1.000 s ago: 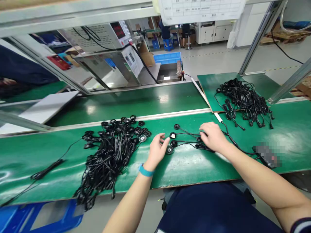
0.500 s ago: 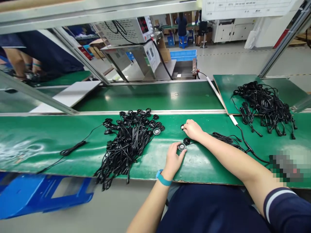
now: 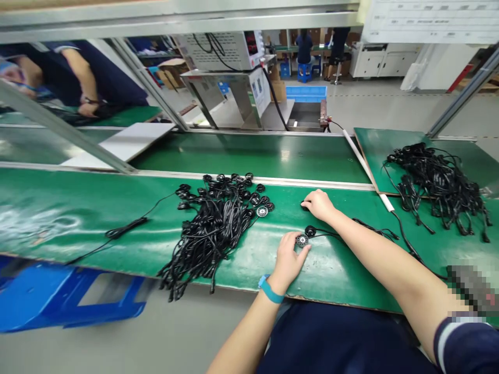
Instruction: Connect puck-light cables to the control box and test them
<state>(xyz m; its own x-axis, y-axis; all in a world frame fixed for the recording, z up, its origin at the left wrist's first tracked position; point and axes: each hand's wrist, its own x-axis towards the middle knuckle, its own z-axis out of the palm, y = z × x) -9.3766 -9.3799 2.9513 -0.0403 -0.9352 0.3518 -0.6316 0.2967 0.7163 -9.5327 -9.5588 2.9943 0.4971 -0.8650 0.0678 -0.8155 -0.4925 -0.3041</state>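
Observation:
My left hand rests on the green bench, fingers curled on a small round black disc part with a silver face. A second disc lies just behind it, its cable running right. My right hand reaches across, fingers closed over another black disc part near the bench's far rail. A big heap of black cabled discs lies to the left of both hands.
A second pile of black cables sits on a raised green mat at the right. One loose cable trails left. A test machine stands behind the conveyor. A blue stool is below left. Another person's arm shows at top left.
My right hand left the cables at the right and moved to a disc at the far rail. My left hand closed on the silver-faced disc. The view shifted left.

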